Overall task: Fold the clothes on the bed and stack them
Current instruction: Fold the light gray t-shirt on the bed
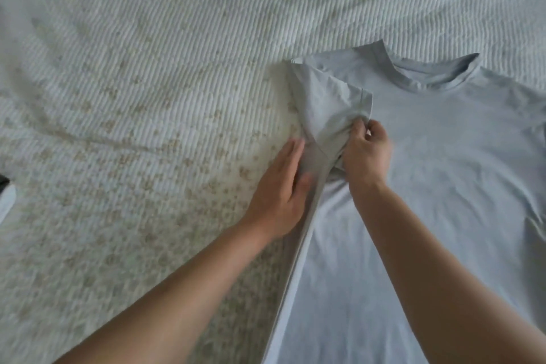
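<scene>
Ribbed white bedspread (pixel 147 68) bearing a pale blue T-shirt (pixel 443 171), collar away from viewer; its sleeve (pixel 328 103) folded inward. Right hand (pixel 365 154) pinches the sleeve hem; left hand (pixel 280 189), fingers straight, presses the shirt's side edge

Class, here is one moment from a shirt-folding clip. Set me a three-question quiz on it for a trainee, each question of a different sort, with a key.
1. True or false: the light blue T-shirt hangs from a hanger.
2. Which hand pinches the folded-in sleeve? A) left hand B) right hand C) neither
3. Fill in: the left hand lies with straight fingers along the shirt's ___ edge.

Key
1. False: it lies flat on the bedspread, collar away from the person.
2. B: the right hand pinches it.
3. Folded (the person's left side).
</scene>
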